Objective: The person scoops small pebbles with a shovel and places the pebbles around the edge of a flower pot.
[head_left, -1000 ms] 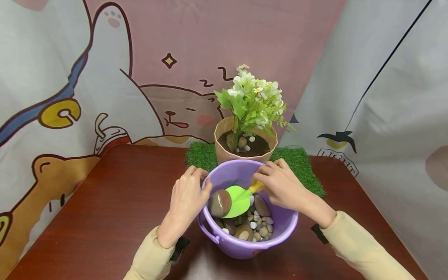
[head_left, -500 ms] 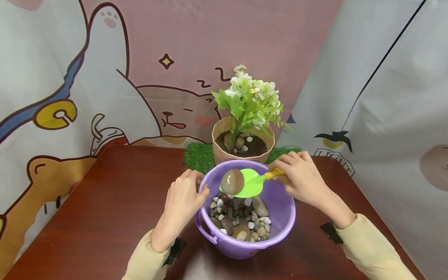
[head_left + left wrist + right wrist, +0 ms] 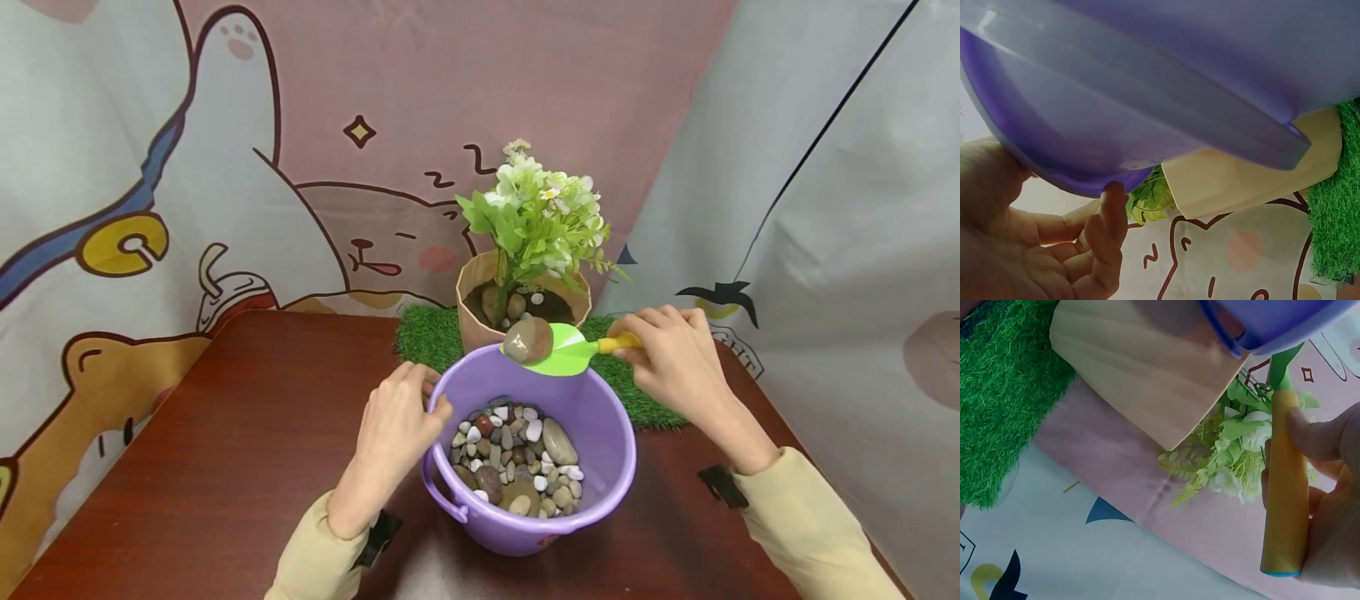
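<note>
My right hand grips the yellow handle of a toy shovel with a lime-green blade. On the blade rests a large smooth brown stone, above the far rim of a purple bucket. Inside the bucket lie several pebbles in white, grey and brown. With its thumb and fingers about the rim, my left hand holds the bucket's left side. Just behind the bucket stands a beige pot with soil, a few stones and a white-flowered plant.
Green artificial turf lies under and around the pot on a reddish-brown table. A cartoon-printed cloth hangs behind and at both sides. The bucket's handle hangs down at its left.
My right hand has lifted the shovel and stone out of the bucket, up and to the right, towards the pot. My left hand has stayed on the rim.
</note>
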Tool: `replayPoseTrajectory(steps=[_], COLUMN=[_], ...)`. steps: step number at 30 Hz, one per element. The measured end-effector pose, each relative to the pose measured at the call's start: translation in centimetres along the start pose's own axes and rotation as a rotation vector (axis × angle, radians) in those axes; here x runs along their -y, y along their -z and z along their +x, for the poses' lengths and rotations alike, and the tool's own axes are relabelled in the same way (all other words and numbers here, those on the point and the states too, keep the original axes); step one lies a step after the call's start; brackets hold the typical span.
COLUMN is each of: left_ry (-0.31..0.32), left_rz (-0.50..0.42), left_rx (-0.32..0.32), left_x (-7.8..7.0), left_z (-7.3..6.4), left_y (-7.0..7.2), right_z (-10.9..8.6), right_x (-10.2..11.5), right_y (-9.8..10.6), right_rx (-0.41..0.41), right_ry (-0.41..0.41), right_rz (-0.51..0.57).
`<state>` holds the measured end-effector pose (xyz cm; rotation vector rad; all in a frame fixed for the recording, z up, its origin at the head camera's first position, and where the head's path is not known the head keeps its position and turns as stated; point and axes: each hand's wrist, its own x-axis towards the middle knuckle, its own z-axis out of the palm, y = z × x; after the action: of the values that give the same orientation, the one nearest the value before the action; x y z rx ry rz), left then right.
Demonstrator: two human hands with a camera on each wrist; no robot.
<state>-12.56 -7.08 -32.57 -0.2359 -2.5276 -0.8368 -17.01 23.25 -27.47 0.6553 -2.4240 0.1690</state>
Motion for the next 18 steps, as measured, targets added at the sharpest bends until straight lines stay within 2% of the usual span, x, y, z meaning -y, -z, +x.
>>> replayPoseTrajectory(steps=[10,18], left_ry=[0.003,0.006], left_rz=[-0.016,-0.034], left_rx=[-0.005,-0.003], left_x=[0.1,0.3], left_z=[0.0,0.0], left_y=[-0.1,-0.1], right_z=[2.3,4.6], right_x=[-0.1,0.5], right_y=[-1.2,-2.5], right_rx=[0.008,0.073], right_ry=[-0.109,-0.119], right_rz=[-0.053,-0.082])
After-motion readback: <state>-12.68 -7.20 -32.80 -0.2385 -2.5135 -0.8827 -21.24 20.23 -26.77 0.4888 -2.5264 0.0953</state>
